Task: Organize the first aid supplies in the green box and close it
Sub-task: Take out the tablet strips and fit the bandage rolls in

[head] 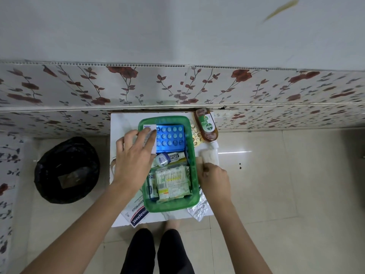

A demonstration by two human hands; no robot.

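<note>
The green box (pixel 194 175) stands open on a small white table (pixel 118 123). Inside lie a blue blister pack (pixel 170 138), a small white jar with a tube (pixel 169 158) and a pack of cotton swabs (pixel 170 179). My left hand (pixel 134 155) presses a white medicine carton (pixel 150 135) into the box's far left corner. My right hand (pixel 214 178) is just right of the box, fingers closed on a beige bandage roll (pixel 208 157). No lid is visible.
A brown Dettol bottle (pixel 206 125) and a gold blister strip (pixel 196 136) lie at the table's far right. A plaster packet (pixel 136 214) overhangs the near left, a silver strip (pixel 199 209) the near right. A black-lined bin (pixel 66 171) stands on the floor at left.
</note>
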